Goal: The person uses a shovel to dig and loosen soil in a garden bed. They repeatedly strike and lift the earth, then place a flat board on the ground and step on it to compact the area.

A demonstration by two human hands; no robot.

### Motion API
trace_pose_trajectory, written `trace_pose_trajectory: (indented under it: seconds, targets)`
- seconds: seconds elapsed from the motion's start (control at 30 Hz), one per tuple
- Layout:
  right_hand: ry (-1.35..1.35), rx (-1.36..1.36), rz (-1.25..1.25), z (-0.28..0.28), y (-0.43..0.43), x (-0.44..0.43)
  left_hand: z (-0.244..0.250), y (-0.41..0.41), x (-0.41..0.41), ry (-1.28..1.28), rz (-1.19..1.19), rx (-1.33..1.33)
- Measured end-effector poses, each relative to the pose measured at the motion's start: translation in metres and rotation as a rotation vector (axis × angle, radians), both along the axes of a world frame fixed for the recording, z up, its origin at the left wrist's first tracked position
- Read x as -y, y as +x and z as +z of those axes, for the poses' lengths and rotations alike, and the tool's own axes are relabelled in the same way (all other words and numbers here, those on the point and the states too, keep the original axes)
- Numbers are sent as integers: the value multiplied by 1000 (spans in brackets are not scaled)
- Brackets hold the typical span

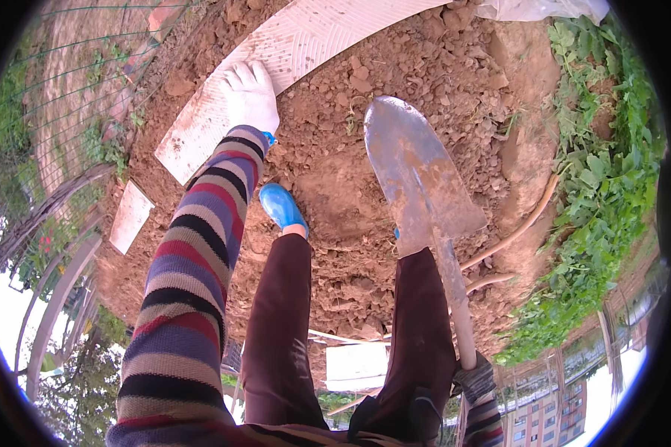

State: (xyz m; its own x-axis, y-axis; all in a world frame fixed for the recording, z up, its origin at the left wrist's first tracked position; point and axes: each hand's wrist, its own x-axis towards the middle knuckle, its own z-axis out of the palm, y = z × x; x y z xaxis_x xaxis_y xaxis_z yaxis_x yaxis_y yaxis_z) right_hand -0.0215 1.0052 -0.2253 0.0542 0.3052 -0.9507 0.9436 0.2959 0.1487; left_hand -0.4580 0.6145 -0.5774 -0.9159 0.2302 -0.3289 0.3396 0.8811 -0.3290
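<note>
My left hand (251, 98), in a white glove, reaches forward onto a long pale ribbed board (307, 39) lying on loose brown soil. Its fingers rest on the ribbed face, while the thumb is hidden. At lower right my right hand (474, 375), in a dark grey glove, is closed around the wooden handle of a shovel (425, 173). The soil-smeared metal blade points forward, above the ground or against it; I cannot tell which. Part of my right leg and nearly all of my right shoe are hidden behind the blade.
Loose soil (335, 156) surrounds my blue shoe (282, 207). A broken pale piece (131, 218) lies left, near a green wire fence (78, 84). Leafy green plants (598, 184) line the right side, with a wooden stick (514, 232) nearby. A pale sheet (542, 8) lies at top right.
</note>
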Motion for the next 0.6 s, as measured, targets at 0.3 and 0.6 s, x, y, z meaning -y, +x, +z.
trace_pose_trajectory:
  seconds: [0.3, 0.6]
  targets:
    - [-1, 30, 21, -3, -12, 5, -13, 1, 12, 14, -40, -1]
    - [27, -44, 156, -8, 12, 1, 16, 3, 19, 67, -2, 76]
